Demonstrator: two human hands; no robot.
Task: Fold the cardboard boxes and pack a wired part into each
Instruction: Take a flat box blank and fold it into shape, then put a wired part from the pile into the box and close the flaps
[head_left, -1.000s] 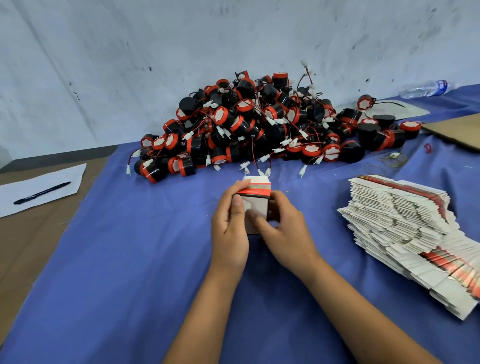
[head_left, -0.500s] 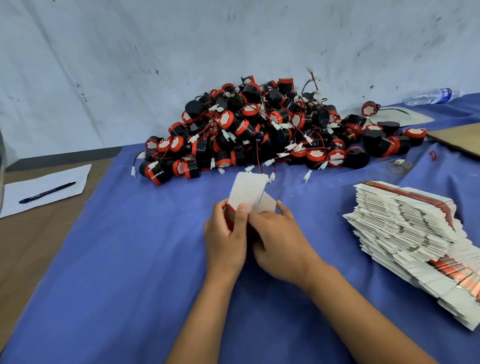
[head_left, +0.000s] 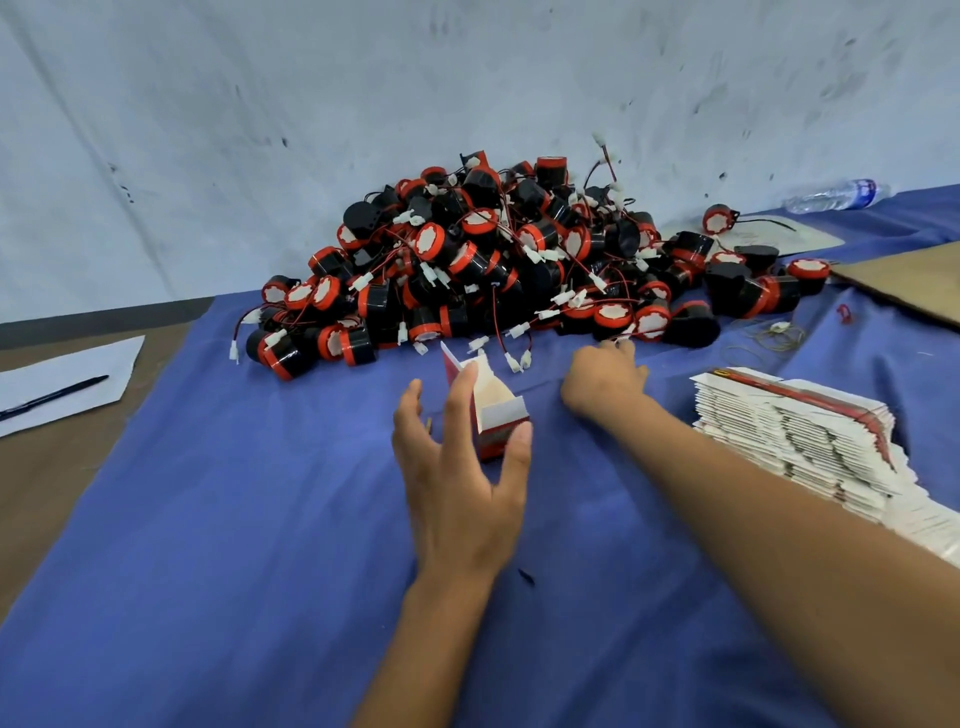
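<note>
A small white and red cardboard box (head_left: 500, 415) stands on the blue cloth with its top flaps up. My left hand (head_left: 460, 467) holds it between the thumb and a finger, the other fingers spread. My right hand (head_left: 605, 379) reaches out to the front edge of the big pile of black and red wired parts (head_left: 519, 270), fingers curled at a wire with a white plug; what they hold is hidden. A stack of flat unfolded boxes (head_left: 795, 441) lies to the right, partly behind my right forearm.
The blue cloth (head_left: 234, 519) covers most of the table. A white sheet with a black pen (head_left: 52, 392) lies at the left on bare brown tabletop. A brown cardboard sheet (head_left: 909, 280) and a plastic water bottle (head_left: 836, 196) lie at the far right.
My right hand let go of the box and moved forward right to the pile. The box now stands opened up in my left hand alone.
</note>
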